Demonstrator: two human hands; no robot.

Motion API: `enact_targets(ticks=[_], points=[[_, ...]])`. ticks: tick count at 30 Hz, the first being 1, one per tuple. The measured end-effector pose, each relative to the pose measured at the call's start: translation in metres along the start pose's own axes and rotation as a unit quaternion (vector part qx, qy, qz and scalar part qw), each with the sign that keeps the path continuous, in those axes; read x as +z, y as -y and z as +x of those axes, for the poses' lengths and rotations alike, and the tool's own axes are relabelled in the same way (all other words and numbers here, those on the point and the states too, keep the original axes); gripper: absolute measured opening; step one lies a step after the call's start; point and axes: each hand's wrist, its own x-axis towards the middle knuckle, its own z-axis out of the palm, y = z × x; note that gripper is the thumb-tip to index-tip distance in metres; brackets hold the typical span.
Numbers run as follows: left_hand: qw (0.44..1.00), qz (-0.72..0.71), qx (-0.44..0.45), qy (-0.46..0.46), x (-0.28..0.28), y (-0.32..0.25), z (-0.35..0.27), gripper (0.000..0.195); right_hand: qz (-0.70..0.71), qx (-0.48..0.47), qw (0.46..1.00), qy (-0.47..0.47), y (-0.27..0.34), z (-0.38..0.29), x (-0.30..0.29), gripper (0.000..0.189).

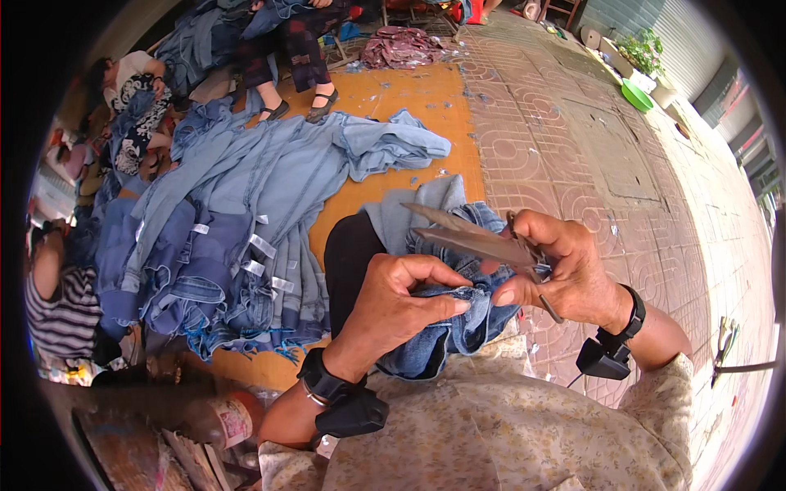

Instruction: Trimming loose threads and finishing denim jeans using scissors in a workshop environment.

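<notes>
In my lap lies a bunched blue denim garment (pixel 424 350), its folded edge raised. My left hand (pixel 408 301) pinches that edge between thumb and forefinger. The scissors (pixel 473 242) hang in my right hand (pixel 559 276), their brown metal blades parted and pointing to the upper left, above the cloth. The right thumb reaches down close to the pinched denim; whether it touches cannot be told. Part of the scissors' handles is hidden by my fingers. Past the garment, a paler grey-blue piece of cloth (pixel 393 218) drapes over my dark-clad knee (pixel 350 258).
A heap of denim garments (pixel 264 178) with white tags spreads over an orange board (pixel 460 135) to my left. Other people sit beyond it, one with sandalled feet (pixel 322 104) on the board. Patterned paving (pixel 522 153) lies to the right. A plastic bottle (pixel 227 420) is at lower left.
</notes>
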Motion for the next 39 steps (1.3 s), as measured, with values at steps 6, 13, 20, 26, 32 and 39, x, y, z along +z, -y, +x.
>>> enact_targets(ticks=[6, 13, 20, 26, 32, 39], points=[[0.998, -0.049, -0.028, -0.002, 0.001, 0.022, 0.003, 0.023, -0.087, -0.131, 0.987, -0.011, 0.003, 0.014, 0.024, 0.023], [0.999, -0.006, -0.034, -0.019, 0.000, 0.002, -0.005, 0.016, 0.164, -0.012, 0.969, -0.182, -0.008, 0.013, 0.012, 0.026], [0.999, -0.011, 0.038, -0.024, -0.001, 0.006, -0.005, 0.017, -0.034, 0.097, 0.995, -0.013, -0.016, -0.014, -0.022, 0.043], [0.999, -0.021, -0.013, -0.021, -0.001, -0.001, -0.005, 0.015, -0.147, 0.041, 0.985, 0.082, -0.035, -0.038, -0.041, 0.054], [0.999, -0.035, -0.007, -0.009, -0.003, 0.004, -0.003, 0.016, -0.249, -0.003, 0.961, 0.118, -0.027, -0.042, -0.049, 0.046], [0.998, -0.058, -0.016, -0.025, -0.005, 0.009, -0.005, 0.017, -0.266, 0.006, 0.957, 0.117, -0.020, -0.036, -0.046, 0.042]])
